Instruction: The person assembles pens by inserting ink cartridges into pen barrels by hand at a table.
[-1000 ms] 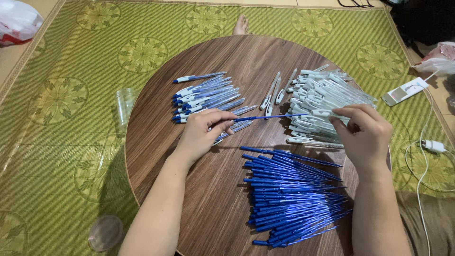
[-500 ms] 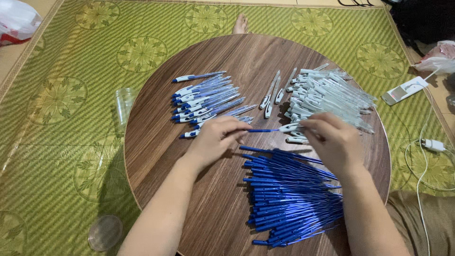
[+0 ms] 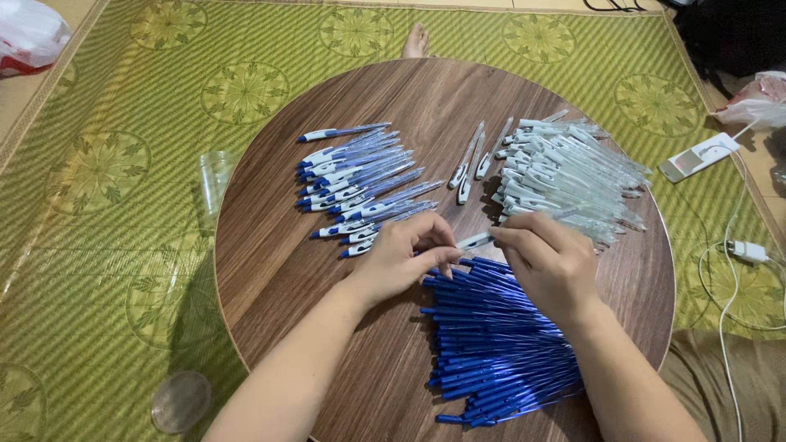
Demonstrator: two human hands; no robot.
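My left hand (image 3: 407, 255) and my right hand (image 3: 547, 260) meet over the round wooden table (image 3: 270, 270), both gripping one white-clipped pen barrel (image 3: 475, 241) between their fingertips. Just below them lies a heap of blue refills (image 3: 491, 344). A pile of finished blue-and-white pens (image 3: 360, 184) sits left of centre. On the right is a pile of empty clear barrels with white clips (image 3: 565, 176). A few loose barrels (image 3: 471, 164) lie between the two piles.
The table stands on a green woven mat (image 3: 106, 164). A clear plastic sleeve (image 3: 214, 176) and a round clear lid (image 3: 180, 401) lie on the mat at left. A white power strip (image 3: 700, 155) and charger cable (image 3: 749, 254) are at right. Someone's foot (image 3: 416, 39) shows beyond the table.
My hands, spread apart along a blue refill a second ago, have drawn together at the table's middle and now hold a pen barrel between them.
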